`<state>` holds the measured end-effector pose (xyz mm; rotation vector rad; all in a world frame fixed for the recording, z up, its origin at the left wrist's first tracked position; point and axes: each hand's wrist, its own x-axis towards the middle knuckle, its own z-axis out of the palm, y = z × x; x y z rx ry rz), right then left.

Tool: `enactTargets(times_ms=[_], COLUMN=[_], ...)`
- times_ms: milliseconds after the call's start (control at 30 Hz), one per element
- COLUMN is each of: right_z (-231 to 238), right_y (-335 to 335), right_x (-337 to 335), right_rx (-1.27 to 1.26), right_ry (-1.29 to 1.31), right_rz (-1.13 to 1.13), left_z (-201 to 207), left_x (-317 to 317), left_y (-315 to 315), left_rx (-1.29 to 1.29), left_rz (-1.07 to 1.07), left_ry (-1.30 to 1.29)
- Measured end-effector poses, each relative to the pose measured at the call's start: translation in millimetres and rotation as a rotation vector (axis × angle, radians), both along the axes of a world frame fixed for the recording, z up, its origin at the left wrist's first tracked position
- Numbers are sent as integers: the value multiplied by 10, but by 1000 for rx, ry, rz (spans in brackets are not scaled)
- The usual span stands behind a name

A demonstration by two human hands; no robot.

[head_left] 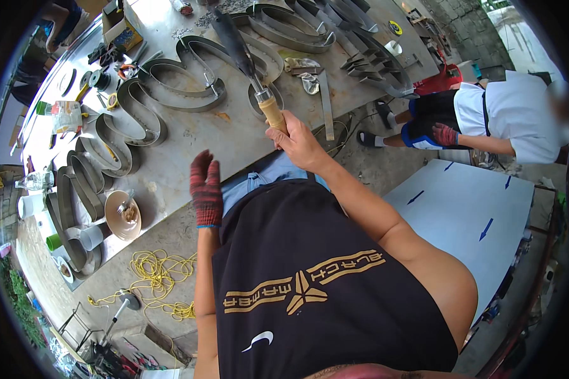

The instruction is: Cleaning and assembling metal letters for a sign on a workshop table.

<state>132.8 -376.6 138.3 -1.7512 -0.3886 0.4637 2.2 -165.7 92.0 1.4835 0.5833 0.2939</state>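
My bare right hand (299,144) is closed round the wooden handle of a long tool (273,114) with a metal collar and a dark, elongated head. The tool slants up and left above the metal table (189,136); its exact kind is unclear. My left hand (205,191), in a red and black knitted glove, hangs by the table's near edge with its fingers stretched out and nothing in them. Bent metal-strip letter forms (146,120) stand on the table around the tool. To the tool's right lies a flat metal square (326,104).
A bowl with food remains (124,216) sits near the left table edge. Tape rolls and hand tools lie farther back. Yellow cord (155,275) is coiled on the floor. Another person (493,117) stands at right, near a pale sheet with blue arrows (455,208).
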Motion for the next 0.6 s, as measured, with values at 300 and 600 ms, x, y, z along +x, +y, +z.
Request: enactTargets(times_ms=[300,600], right_z=[-139,63], right_y=[-6,-71], right_x=[92,196], right_rx=[39,6], right_ry=[23,-6], right_rz=[5,4], left_z=[-56,-16], left_x=[-526,-1088], left_y=[791,1651], left_rx=[660,1132], left_rz=[388,718], left_ry=[138,352])
